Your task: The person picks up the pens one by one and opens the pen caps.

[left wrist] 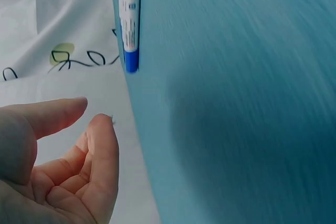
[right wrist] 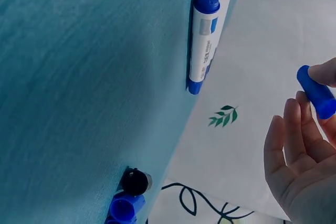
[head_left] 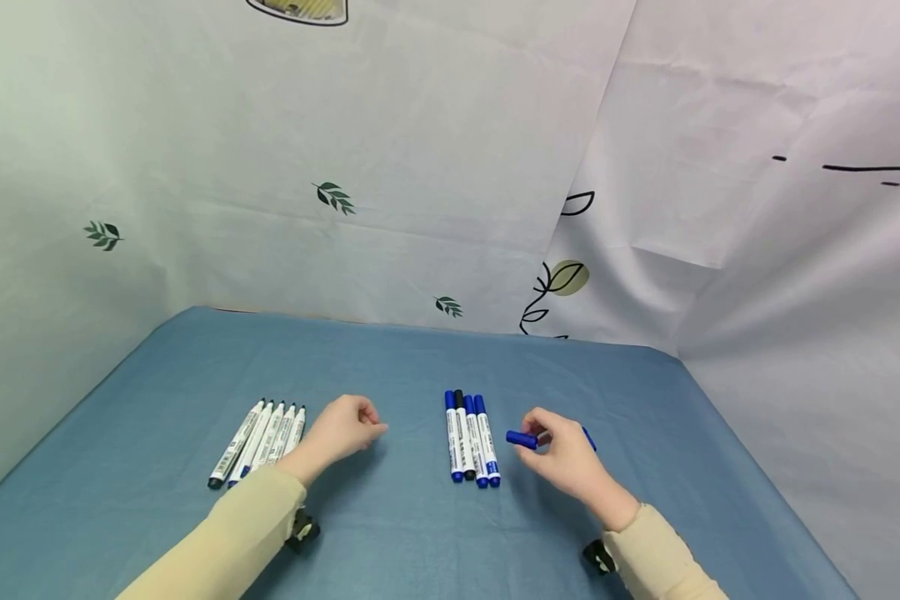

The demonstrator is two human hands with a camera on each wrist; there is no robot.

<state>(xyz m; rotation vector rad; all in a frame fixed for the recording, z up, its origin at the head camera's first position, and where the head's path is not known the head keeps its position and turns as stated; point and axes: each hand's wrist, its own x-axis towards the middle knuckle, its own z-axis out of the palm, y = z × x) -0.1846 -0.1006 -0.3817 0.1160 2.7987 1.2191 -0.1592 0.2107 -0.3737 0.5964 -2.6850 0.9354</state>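
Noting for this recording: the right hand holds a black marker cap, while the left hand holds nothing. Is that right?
Not quite: the marker cap in the right hand is blue, not black, as the right wrist view shows. The left hand does hold nothing.

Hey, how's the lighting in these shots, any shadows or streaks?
Head view: brightly lit, soft shadows below the left hand and right hand; left wrist view: a broad, soft-edged shadow on the streaky-looking blue cloth; right wrist view: dimmer, but the held blue cap shows clearly.
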